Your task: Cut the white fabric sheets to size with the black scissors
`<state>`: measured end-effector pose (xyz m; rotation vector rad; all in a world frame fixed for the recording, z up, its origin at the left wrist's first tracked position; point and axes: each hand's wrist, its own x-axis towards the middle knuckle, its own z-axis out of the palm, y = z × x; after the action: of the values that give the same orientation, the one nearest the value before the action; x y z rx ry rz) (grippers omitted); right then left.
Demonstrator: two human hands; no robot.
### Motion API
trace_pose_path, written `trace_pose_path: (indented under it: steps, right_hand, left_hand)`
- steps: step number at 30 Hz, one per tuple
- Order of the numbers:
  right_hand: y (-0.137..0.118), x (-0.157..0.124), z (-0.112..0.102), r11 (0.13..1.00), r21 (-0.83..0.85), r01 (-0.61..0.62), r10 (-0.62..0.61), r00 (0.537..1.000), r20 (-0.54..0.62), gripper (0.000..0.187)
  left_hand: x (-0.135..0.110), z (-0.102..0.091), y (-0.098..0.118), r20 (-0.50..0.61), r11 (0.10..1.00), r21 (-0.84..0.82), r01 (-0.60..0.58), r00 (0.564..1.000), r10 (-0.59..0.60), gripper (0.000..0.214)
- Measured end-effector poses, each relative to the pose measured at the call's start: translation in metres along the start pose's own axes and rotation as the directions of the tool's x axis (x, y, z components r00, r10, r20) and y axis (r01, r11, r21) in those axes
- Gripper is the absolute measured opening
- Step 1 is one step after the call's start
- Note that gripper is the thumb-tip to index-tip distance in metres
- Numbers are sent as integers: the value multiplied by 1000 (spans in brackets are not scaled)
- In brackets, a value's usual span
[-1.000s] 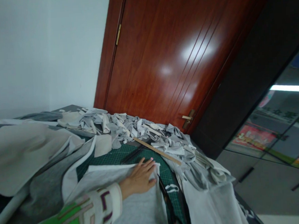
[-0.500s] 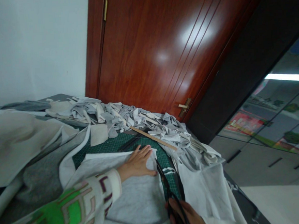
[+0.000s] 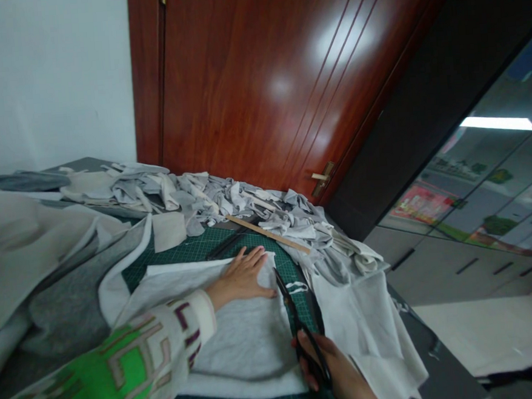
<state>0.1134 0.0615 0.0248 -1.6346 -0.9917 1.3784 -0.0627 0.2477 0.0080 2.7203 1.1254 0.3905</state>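
Cloth (image 3: 244,341), pale grey, lies spread on a green mat (image 3: 185,251). Near the cloth's far right corner, the left hand (image 3: 242,280) rests palm down on it, fingers open and holding nothing. Beside the cloth's right edge, the right hand (image 3: 325,359) has its fingers closed around the black handles of scissors (image 3: 293,313), whose blades point away along that edge; whether they touch it I cannot tell. Beyond the cloth lie a wooden strip (image 3: 268,234) and heaped scraps (image 3: 233,192). Thick grey fabric (image 3: 68,310) lies left of the cloth, white fabric (image 3: 356,315) right of it.
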Motion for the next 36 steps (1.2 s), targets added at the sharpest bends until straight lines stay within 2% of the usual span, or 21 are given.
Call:
trace_pose_path:
  steps: [7, 13, 23, 30, 36]
  right_hand:
    - [-6, -4, 2, 1000, 12, 7, -7, 1000, -12, 72]
    - [-9, -11, 0, 1000, 9, 19, -19, 1000, 6, 61]
    - [-22, -15, 4, 999, -50, -2, 4, 1000, 23, 72]
    - [-26, -8, 11, 1000, 9, 3, -3, 1000, -17, 75]
    - [-26, 0, 12, 1000, 25, 5, -5, 1000, -10, 70]
  left_hand:
    - [1, -2, 1, 13, 1000, -3, 4, 1000, -4, 105]
    - [1, -3, 3, 15, 1000, 3, 14, 1000, -14, 105]
    - [2, -6, 6, 32, 1000, -6, 25, 999, -24, 105]
    - [2, -2, 3, 9, 1000, -21, 8, 1000, -8, 106]
    - [2, -1, 2, -15, 1000, -31, -4, 1000, 3, 106]
